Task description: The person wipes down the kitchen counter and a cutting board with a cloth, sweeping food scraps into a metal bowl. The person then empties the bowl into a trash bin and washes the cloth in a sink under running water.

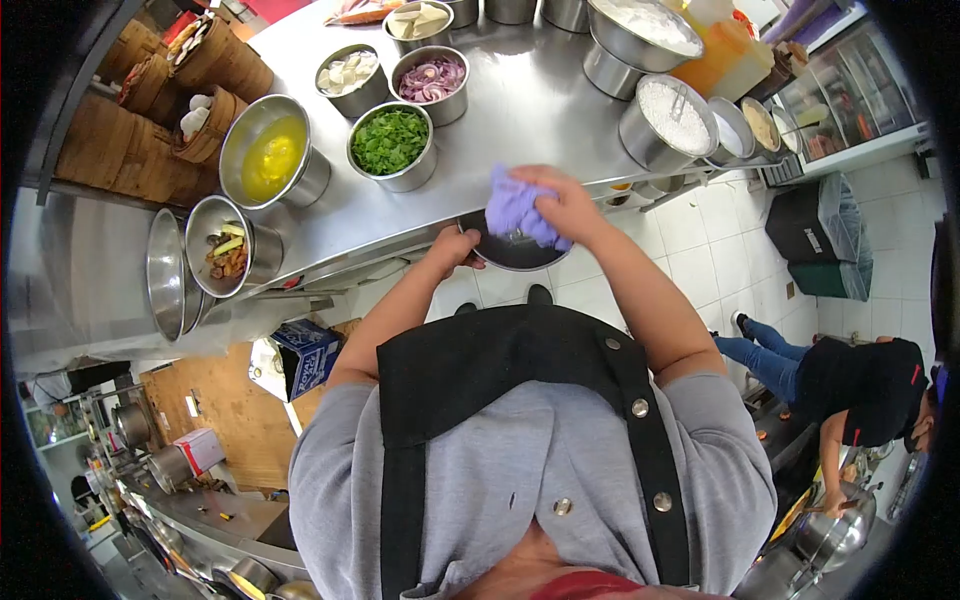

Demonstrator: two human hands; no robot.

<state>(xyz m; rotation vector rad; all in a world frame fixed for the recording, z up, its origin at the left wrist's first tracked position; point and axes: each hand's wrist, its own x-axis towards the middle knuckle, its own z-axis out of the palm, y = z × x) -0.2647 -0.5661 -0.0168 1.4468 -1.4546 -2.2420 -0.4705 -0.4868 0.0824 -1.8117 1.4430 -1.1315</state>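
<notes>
My left hand [457, 248] is closed on the left edge of a dark, shallow round pan [512, 256], held at the front edge of the steel counter. In my right hand [568, 208] a crumpled purple cloth [515, 208] is gripped, over the pan's inside, hiding part of it. Whether the cloth touches the pan's surface cannot be made out. Nearest on the counter stands a steel container of chopped green herbs [390, 141]. Behind it is a container of sliced red onion [430, 80].
A bowl of yellow liquid [268, 160] and a container of mixed pieces [228, 256] stand left. Bamboo steamers [120, 150] are farther left. On the right is a tub of white powder [676, 118]. A black bin [812, 235] and another person [860, 385] are at right.
</notes>
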